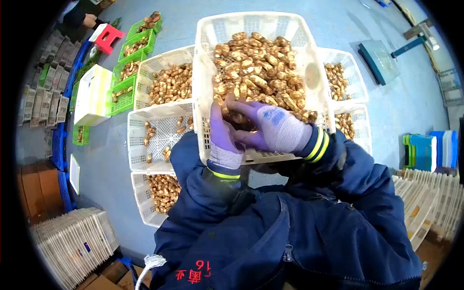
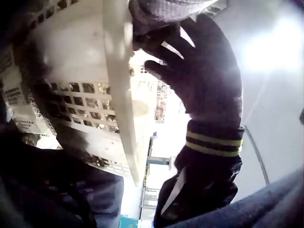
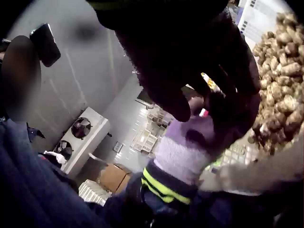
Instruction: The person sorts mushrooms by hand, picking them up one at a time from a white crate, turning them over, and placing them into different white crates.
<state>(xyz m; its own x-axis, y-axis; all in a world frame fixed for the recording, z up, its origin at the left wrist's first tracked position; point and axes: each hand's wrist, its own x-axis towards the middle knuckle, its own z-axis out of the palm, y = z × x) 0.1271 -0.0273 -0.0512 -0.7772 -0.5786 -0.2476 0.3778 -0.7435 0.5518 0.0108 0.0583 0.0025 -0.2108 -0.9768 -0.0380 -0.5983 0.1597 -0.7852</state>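
A white perforated crate full of stubby brown-and-cream mushrooms is directly before the person. Both hands wear purple-and-grey gloves and meet over its near left corner. The left hand points upward beside the crate's left wall, and cannot tell whether it holds anything. The right hand reaches left across the near end, its thumb and fingers apart, fingertips close to the left hand. Shaded mushrooms show between the two hands. In the left wrist view, the right hand is dark against bright light, with gaps between its fingers.
More white crates with mushrooms lie around and below the main one. Green baskets line the left, near a white foam box and a red stool. Stacked white crates stand lower left. A scale is at right.
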